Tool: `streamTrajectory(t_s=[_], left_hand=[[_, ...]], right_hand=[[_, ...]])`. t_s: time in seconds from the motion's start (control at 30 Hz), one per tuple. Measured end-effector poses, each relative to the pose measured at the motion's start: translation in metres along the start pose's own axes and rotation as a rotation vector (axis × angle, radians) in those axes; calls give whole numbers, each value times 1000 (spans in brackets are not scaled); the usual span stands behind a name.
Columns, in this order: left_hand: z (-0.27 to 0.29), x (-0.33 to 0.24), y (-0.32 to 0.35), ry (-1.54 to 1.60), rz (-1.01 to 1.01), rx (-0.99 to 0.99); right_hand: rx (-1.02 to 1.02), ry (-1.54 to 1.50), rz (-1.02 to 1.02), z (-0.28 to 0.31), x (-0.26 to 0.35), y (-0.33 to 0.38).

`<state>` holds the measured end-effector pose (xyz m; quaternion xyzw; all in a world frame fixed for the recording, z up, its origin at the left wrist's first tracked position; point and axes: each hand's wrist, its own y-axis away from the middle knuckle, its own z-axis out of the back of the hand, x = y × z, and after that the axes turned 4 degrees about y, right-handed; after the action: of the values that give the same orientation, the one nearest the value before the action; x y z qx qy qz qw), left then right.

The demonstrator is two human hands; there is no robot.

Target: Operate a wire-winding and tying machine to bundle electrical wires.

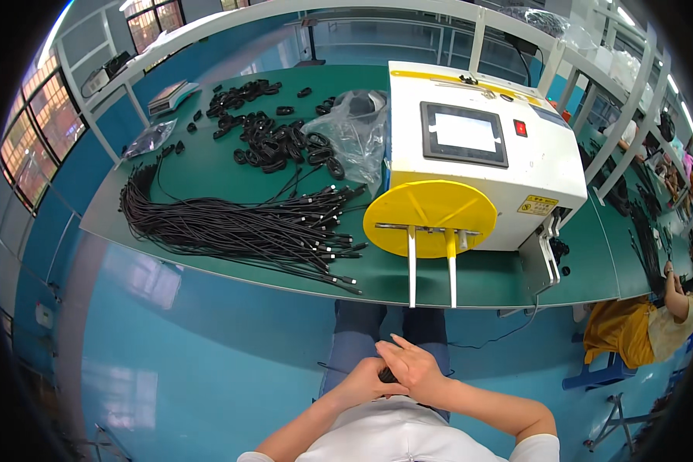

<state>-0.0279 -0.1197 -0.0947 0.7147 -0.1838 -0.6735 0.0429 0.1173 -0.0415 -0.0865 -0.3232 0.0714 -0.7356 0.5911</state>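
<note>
Above my lap my two hands are together around a small bundle of black cable [387,376], mostly hidden by the fingers. My left hand [360,383] is curled round it from the left. My right hand [414,371] presses on it from the right, its upper fingers stretched out over the left hand. Short thin black ends poke out on both sides. On the green table [277,263] ahead lies a thick pile of long black cables [231,227] with pale-tipped connectors. Behind them sit many small coiled black cables [273,142].
A white machine [477,154] with a screen, a yellow disc [431,215] and two prongs stands on the table. Beside it is a clear plastic bag [354,138]. A scale [172,98] stands far left. Another person [654,323] sits at the right.
</note>
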Motion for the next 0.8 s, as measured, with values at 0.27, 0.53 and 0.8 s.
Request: streamTrajectory(t_s=[0.27,0.53,0.8], left_hand=[[18,-2,-20,164,-77,-4],[46,5,-26,443,-68,10],[71,19,-21,1123,-160,128]], right_hand=[[213,-348,-140,28,-22,-38],[355,-823,-292,20,-55,-65],[179,-1167,-696,-10,-61,-67]])
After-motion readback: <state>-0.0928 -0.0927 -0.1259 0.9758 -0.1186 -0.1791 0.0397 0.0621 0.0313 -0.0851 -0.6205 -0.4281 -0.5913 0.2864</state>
